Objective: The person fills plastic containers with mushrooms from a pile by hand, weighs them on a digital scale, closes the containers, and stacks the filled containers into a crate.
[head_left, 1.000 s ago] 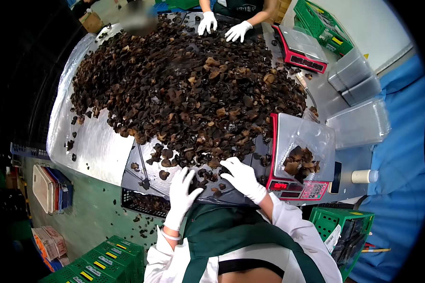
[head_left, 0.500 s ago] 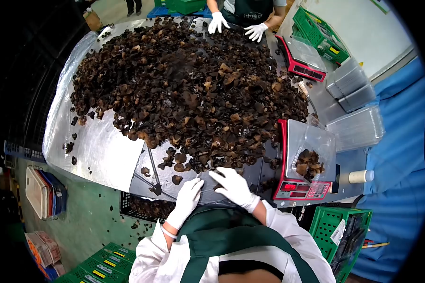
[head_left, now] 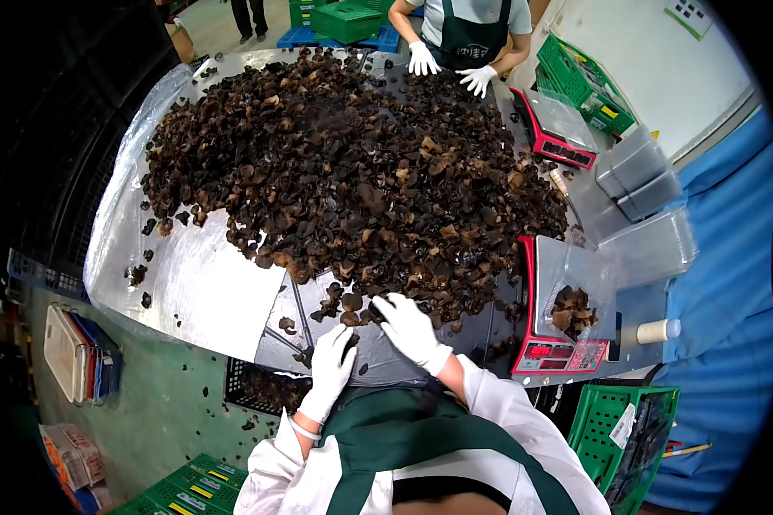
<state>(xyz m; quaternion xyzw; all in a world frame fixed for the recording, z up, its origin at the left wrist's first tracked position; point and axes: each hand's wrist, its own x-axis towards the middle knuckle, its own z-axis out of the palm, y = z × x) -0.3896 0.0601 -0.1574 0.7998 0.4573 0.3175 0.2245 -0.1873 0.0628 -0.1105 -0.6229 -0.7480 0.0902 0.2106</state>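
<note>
A large heap of dark brown wood ear mushrooms (head_left: 361,172) covers most of the metal table. My left hand (head_left: 329,369), in a white glove, is at the table's near edge with its fingers stretched forward; a small dark mushroom piece (head_left: 352,341) shows beside its fingertips. My right hand (head_left: 410,330), gloved too, lies fingers extended at the heap's front fringe, touching or just over loose pieces. Neither hand visibly grips anything. To the right, a red scale (head_left: 532,354) bears a clear plastic container with some wood ear mushrooms (head_left: 573,312) in it.
Across the table, a co-worker's gloved hands (head_left: 477,80) rest at the heap near a second red scale (head_left: 567,152). Stacked clear containers (head_left: 648,245) and a white roll (head_left: 652,331) stand at right. A green crate (head_left: 588,429) and a black crate (head_left: 236,386) sit below the table edge.
My view has shifted, so the table sits slightly lower and further right. My left hand's fingers have straightened forward, and my right hand has moved forward to the heap's edge.
</note>
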